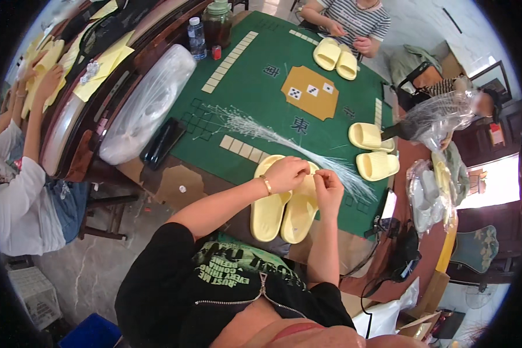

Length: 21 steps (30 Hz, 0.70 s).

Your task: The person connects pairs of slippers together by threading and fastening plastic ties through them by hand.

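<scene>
A pair of pale yellow slippers lies in front of me at the near edge of the green mat: the left slipper [267,217] and the right slipper [297,219], toe ends away from me. Over their straps, my left hand [288,174] is closed in a pinch, with a gold-coloured bracelet at its wrist. Close beside it, my right hand [329,188] pinches too, at the right slipper's strap. Whatever the fingertips hold is too small to make out. Just beyond the hands a bundle of thin clear-white plastic strands [284,141] fans out across the mat.
A second pair of yellow slippers [377,166] lies to the right, a third pair [336,57] before a person across the green mat [249,64]. Clear plastic bags [148,104], a water bottle [196,38] and a jar [217,23] stand left. At far left another person handles yellow pieces.
</scene>
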{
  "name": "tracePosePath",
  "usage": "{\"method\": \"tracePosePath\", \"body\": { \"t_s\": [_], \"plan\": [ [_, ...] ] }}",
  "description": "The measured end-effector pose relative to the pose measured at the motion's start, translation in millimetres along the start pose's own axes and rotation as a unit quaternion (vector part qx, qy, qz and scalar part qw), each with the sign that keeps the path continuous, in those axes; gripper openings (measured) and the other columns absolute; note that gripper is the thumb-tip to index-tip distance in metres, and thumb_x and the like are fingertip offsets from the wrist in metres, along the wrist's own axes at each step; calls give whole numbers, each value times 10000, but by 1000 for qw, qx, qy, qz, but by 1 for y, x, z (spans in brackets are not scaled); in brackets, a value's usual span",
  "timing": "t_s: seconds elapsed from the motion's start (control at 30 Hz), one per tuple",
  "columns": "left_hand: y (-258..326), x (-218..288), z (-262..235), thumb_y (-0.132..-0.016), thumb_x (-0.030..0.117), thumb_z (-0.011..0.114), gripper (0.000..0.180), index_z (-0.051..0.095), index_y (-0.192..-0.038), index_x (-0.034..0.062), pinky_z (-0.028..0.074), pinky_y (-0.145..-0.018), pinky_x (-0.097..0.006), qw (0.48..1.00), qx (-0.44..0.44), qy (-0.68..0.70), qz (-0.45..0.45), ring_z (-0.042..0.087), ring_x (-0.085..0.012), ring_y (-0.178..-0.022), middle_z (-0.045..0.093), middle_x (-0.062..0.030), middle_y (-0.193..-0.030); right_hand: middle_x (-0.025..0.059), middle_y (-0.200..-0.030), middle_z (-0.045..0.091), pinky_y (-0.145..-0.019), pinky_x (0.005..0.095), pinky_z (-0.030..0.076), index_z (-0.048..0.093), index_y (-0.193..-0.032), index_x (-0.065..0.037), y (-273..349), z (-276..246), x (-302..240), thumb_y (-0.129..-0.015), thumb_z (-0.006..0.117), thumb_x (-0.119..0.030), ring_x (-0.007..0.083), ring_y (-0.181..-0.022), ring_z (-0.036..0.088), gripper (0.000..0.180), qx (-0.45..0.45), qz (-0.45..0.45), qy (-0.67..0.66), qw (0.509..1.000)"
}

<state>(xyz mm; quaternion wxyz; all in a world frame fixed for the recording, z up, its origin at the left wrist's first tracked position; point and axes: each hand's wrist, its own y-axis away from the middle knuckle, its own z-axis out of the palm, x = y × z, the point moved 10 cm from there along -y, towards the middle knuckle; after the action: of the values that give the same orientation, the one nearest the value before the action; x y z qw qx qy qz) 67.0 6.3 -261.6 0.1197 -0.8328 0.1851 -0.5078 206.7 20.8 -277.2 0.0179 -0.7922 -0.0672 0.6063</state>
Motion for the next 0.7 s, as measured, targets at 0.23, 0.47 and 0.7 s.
{"method": "tracePosePath", "body": {
  "t_s": [0.23, 0.47, 0.7],
  "plan": [
    [-1, -3, 5, -792, 142, 630, 130, 615, -833, 20, 464, -619, -307, 995, 13, 88, -34, 587, -204, -678, 598, -90, -733, 35, -763, 601, -594, 212, 424, 627, -825, -4, 3, -6, -6, -793, 617, -38, 85, -658, 527, 47, 25, -5, 66, 997],
    [-3, -4, -15, -782, 126, 617, 99, 604, -804, 30, 464, -666, -337, 997, 28, 40, -66, 590, -243, -735, 612, -86, -752, 22, -741, 589, -515, 215, 400, 609, -831, -2, -4, -33, -5, -813, 606, -63, 54, -566, 470, 64, 89, 19, 7, 996],
    [-5, 12, -2, -755, 95, 636, 78, 609, -811, 48, 435, -749, -359, 999, 25, 47, -13, 565, -274, -816, 603, -83, -815, 15, -765, 587, -567, 215, 411, 604, -842, -6, 3, -1, -18, -820, 606, -49, 61, -642, 501, 48, -4, -44, 44, 998]
  ]
}}
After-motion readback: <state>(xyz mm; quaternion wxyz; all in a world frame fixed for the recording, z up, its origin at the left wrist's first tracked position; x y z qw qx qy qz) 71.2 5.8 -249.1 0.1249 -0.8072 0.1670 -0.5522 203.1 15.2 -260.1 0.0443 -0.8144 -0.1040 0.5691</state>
